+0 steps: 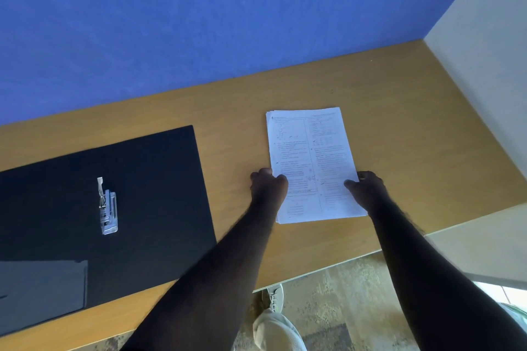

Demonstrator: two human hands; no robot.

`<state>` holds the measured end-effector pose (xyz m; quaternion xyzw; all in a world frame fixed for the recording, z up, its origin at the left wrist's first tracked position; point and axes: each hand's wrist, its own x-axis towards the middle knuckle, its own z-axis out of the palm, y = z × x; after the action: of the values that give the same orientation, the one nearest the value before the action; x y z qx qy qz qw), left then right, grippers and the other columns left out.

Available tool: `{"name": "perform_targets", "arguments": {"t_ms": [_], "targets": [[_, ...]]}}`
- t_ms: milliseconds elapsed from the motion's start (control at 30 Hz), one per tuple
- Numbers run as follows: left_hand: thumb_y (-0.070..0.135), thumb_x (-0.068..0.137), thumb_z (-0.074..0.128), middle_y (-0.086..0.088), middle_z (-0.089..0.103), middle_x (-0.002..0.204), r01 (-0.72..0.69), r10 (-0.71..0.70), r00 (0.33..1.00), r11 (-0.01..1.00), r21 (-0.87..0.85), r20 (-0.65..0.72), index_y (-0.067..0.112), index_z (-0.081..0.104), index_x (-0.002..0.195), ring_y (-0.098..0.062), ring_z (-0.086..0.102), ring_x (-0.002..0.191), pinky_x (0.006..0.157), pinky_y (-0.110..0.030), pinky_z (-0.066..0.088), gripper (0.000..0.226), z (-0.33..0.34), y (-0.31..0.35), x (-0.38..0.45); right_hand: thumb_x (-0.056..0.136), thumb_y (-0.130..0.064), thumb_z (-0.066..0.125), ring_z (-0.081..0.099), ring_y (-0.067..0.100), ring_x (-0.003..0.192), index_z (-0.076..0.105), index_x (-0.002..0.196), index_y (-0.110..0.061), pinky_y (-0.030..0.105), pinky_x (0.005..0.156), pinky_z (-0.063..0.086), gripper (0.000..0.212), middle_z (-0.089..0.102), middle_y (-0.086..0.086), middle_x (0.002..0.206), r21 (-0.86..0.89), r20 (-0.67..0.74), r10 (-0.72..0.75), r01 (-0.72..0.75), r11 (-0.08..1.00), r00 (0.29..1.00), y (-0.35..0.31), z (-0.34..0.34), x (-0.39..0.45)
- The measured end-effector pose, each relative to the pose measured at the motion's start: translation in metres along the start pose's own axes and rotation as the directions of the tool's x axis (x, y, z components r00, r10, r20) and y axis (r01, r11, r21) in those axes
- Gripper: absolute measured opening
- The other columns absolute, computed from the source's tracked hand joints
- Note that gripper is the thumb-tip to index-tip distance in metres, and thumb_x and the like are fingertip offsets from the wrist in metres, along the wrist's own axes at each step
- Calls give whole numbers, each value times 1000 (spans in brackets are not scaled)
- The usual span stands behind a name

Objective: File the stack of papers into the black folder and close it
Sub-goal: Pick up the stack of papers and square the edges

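A stack of printed white papers (312,151) lies on the wooden table, right of centre. My left hand (268,186) grips its left edge near the bottom, thumb on top. My right hand (368,189) grips the right edge the same way. The black folder (154,179) lies open and flat on the left side of the table. Its silver metal clip (107,208) stands in the middle of the open cover, with the lever raised. A grey inner pocket (42,293) shows at the folder's lower left.
The wooden table (413,122) meets a blue wall (199,23) at the back and a white panel (484,51) at the right. The table's front edge runs diagonally; below it are the floor and my shoe (273,298).
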<state>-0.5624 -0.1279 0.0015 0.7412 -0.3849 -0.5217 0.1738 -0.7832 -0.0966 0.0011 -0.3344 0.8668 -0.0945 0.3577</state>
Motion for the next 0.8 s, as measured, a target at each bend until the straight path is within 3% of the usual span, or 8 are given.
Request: {"name": "perform_targets", "arguments": {"t_ms": [100, 233, 300, 500, 633, 700, 767, 800], "targets": [[22, 77, 46, -9, 63, 121, 6, -6, 1000, 999, -31, 10, 10, 63, 117, -30, 67, 99, 64, -28, 50, 46, -4, -1, 4, 90, -28, 57, 60, 31, 92, 70, 114, -12, 32, 70, 45, 32, 67, 13, 112, -47, 41, -15, 16, 999, 999, -1, -1, 4], [18, 77, 48, -5, 70, 106, -18, 19, 1000, 1000, -25, 24, 11, 66, 101, -19, 65, 77, 54, -23, 46, 32, -8, 1, 5, 86, -20, 61, 57, 17, 67, 70, 99, -7, 25, 52, 40, 20, 69, 5, 88, 14, 14, -26, 26, 1000, 1000, -3, -1, 3], [16, 77, 48, -4, 72, 100, -23, 24, 999, 999, -28, 25, 12, 65, 96, -15, 61, 68, 50, -21, 44, 26, -10, 1, 5, 86, -19, 62, 59, 17, 69, 68, 104, -7, 25, 53, 40, 22, 66, 0, 83, 57, 24, -19, 18, 998, 1000, -2, -2, 3], [17, 80, 49, -3, 70, 110, -33, 35, 999, 999, -35, 40, 9, 65, 121, -15, 66, 78, 48, -20, 41, 44, -11, -1, 7, 89, -24, 70, 58, 20, 78, 65, 111, -9, 40, 77, 44, 28, 64, -1, 89, 179, 124, 14, -36, 983, 992, 0, -2, 8], [18, 81, 50, -2, 69, 111, -36, 37, 999, 999, -36, 36, 9, 64, 121, -12, 65, 77, 48, -20, 41, 44, -11, -3, 8, 89, -28, 69, 63, 31, 92, 63, 113, -9, 40, 76, 47, 31, 68, 8, 108, 127, 95, -4, -8, 992, 995, -4, 0, 7], [17, 81, 51, 2, 67, 103, -43, 45, 998, 998, -36, 33, 12, 65, 112, -8, 61, 71, 49, -19, 43, 34, -12, -2, 8, 88, -29, 66, 63, 31, 93, 61, 116, -10, 39, 72, 48, 34, 67, 7, 108, 74, 46, -26, 23, 997, 999, -7, 3, 5], [16, 80, 51, 3, 64, 91, -51, 52, 998, 998, -31, 34, 22, 59, 84, -13, 60, 69, 57, -22, 48, 11, -12, -3, 9, 87, -27, 66, 63, 28, 88, 60, 113, -11, 36, 67, 47, 31, 68, 5, 105, 97, 53, -37, 32, 995, 998, -8, 5, 4], [15, 79, 50, 3, 63, 85, -51, 52, 998, 998, -30, 34, 25, 53, 74, -16, 59, 69, 58, -26, 47, 12, -12, -3, 9, 87, -27, 66, 63, 25, 85, 60, 110, -12, 34, 65, 45, 28, 69, 4, 104, 142, 76, -36, 25, 990, 996, -7, 6, 5]]}}
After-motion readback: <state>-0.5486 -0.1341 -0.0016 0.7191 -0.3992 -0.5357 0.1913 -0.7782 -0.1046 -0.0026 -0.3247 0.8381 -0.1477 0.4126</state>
